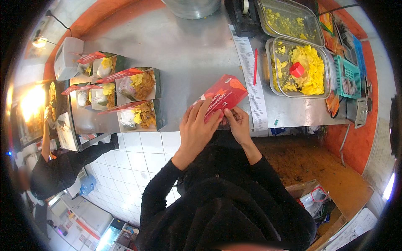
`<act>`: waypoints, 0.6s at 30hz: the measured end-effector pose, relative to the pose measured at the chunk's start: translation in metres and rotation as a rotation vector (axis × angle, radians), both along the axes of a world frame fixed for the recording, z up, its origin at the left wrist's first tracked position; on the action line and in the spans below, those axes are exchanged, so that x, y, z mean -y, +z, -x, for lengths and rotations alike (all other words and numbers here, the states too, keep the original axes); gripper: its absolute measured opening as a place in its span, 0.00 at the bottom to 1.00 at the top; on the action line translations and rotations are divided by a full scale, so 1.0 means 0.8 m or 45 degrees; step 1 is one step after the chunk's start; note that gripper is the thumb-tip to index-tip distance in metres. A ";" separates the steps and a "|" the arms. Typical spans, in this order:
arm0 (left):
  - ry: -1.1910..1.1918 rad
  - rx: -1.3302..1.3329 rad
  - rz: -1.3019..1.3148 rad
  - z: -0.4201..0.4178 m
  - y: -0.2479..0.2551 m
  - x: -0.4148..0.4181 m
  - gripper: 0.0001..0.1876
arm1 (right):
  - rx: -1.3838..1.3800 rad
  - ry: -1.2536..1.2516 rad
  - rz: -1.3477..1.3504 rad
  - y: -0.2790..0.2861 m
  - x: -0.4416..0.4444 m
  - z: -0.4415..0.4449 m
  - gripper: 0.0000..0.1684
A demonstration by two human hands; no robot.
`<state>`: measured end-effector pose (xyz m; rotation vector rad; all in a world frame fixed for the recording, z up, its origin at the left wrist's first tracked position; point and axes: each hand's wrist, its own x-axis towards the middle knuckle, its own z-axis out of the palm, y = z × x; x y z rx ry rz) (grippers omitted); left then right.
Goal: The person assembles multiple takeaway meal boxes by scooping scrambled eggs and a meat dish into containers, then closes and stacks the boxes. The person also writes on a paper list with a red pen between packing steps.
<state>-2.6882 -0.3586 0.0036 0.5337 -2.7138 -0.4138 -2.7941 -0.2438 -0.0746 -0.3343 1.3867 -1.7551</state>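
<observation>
A red printed cardboard food box (226,93) is held at an angle over the table's front edge. My left hand (198,125) lies across its left part, fingers spread over the printed face. With thumb and fingers, my right hand (238,123) pinches the box's near edge. To the left, several open boxes (138,114) stand in rows, holding fried chicken (146,86), yellow crumbled topping (137,80) and wrapped white portions (128,115). The inside of the box in my hands is hidden.
A steel table (188,62) carries a long paper slip (248,62), a red pen (255,66), and wire-mesh trays of yellow crumbs (309,67) with a red scoop (296,69). A teal basket (347,77) stands right. Another person (59,172) works at the far left.
</observation>
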 end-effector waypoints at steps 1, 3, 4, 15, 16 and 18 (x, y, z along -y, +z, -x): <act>0.042 0.024 0.025 0.001 0.001 -0.008 0.16 | -0.012 -0.007 0.011 0.003 0.001 0.001 0.13; 0.134 0.068 0.081 0.004 0.004 -0.019 0.17 | -0.077 0.024 -0.056 0.009 0.002 0.007 0.13; 0.179 0.064 0.055 0.007 0.003 -0.021 0.17 | -0.111 0.043 -0.087 0.015 0.003 0.011 0.13; 0.260 0.022 -0.384 0.029 0.016 0.046 0.16 | -1.815 -0.718 -0.347 0.023 0.161 0.327 0.19; 0.197 -0.029 -0.315 0.026 0.016 0.058 0.16 | -1.517 -0.524 -0.497 0.024 0.179 0.336 0.19; 0.167 -0.004 -0.265 0.030 0.012 0.082 0.15 | -0.905 -0.133 -0.767 0.024 0.202 0.347 0.18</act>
